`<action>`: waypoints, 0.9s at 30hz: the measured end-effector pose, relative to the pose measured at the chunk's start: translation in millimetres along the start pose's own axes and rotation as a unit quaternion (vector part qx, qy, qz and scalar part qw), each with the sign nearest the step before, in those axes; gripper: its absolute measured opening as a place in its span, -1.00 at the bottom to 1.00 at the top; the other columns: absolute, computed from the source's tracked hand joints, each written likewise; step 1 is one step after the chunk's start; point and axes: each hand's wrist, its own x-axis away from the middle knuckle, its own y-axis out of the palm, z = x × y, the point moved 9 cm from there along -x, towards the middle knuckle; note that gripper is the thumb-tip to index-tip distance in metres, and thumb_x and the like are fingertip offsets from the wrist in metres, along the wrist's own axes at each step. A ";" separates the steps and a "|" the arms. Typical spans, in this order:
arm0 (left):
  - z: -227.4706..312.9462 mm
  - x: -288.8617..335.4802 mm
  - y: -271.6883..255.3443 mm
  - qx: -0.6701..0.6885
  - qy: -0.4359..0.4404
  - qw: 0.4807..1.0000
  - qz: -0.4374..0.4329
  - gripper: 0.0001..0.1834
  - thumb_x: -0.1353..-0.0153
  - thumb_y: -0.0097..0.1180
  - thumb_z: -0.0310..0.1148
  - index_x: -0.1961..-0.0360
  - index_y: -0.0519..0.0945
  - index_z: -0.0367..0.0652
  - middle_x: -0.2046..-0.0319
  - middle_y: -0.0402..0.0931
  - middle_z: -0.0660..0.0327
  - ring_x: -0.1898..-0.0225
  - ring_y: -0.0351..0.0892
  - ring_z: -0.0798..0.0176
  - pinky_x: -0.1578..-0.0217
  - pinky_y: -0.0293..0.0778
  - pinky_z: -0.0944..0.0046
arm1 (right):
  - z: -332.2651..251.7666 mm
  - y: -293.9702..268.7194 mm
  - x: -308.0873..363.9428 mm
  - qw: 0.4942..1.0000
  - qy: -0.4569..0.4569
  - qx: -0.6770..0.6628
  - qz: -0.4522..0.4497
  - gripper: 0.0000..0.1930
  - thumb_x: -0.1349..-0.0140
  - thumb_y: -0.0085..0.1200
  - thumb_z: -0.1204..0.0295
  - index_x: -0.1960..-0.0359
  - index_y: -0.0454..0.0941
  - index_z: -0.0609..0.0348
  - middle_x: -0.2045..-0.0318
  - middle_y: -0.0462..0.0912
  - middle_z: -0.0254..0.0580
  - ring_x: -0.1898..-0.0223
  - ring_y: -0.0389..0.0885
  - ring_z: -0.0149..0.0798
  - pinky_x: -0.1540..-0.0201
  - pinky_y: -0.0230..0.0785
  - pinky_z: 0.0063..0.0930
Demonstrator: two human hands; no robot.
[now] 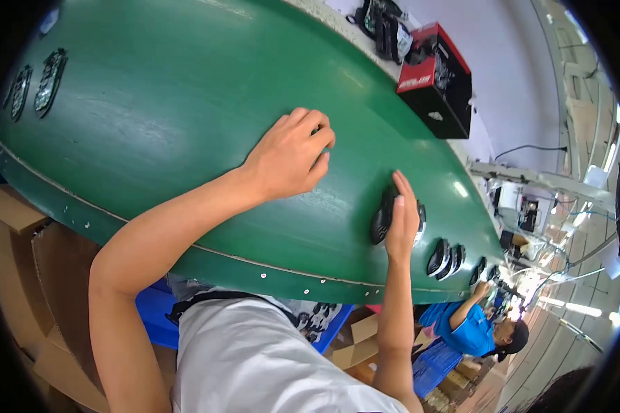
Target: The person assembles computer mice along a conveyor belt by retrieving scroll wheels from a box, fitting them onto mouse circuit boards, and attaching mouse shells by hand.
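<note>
My left hand (293,155) is over the green work surface with its fingers bent and its thumb apart from them. Nothing shows in its grasp. Farther right, my right hand (403,220) reaches out with fingers stretched, its thumb against a black, rounded part like a computer mouse (381,219). A similar dark part with a light side (421,224) shows just beyond that hand, partly hidden by it. The palm's contact with either part is hidden.
More dark mouse-like parts (439,258) stand in a row toward a co-worker in blue (472,330). Open black shells with exposed insides (49,82) lie at far left. A red and black box (434,82) stands on the far ledge. Cardboard cartons (14,275) sit below left.
</note>
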 end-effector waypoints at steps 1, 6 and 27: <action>-1.6 2.0 0.1 -0.006 0.003 1.000 0.009 -0.83 -0.05 0.18 -0.53 0.29 0.51 -0.21 0.14 0.46 0.09 0.06 0.46 -0.01 0.05 0.43 0.05 | 12.9 -1.0 5.5 0.988 0.072 -0.133 0.016 -0.57 -0.52 -0.30 0.32 -0.19 0.47 0.36 -0.24 0.50 0.05 -0.29 0.43 -0.02 -0.37 0.14 -0.27; -0.6 4.4 -0.3 0.050 -0.009 0.999 0.000 -0.84 -0.07 0.15 -0.54 0.29 0.51 -0.23 0.14 0.45 0.08 0.07 0.45 -0.02 0.04 0.43 0.05 | 1.9 -0.4 4.7 0.993 -0.012 0.086 0.084 -0.61 -0.49 -0.26 0.38 -0.14 0.52 0.35 -0.17 0.55 0.12 -0.21 0.49 0.08 -0.30 0.25 -0.20; 13.5 -4.1 7.5 -0.005 0.049 0.999 -0.015 -0.85 -0.07 0.15 -0.53 0.29 0.54 -0.22 0.19 0.48 0.06 0.06 0.47 -0.06 0.01 0.43 0.04 | 23.5 -21.4 28.7 0.977 -0.050 0.003 0.209 -0.74 -0.36 -0.05 0.41 0.00 0.54 0.22 0.00 0.62 0.00 -0.06 0.54 0.09 -0.17 0.35 -0.13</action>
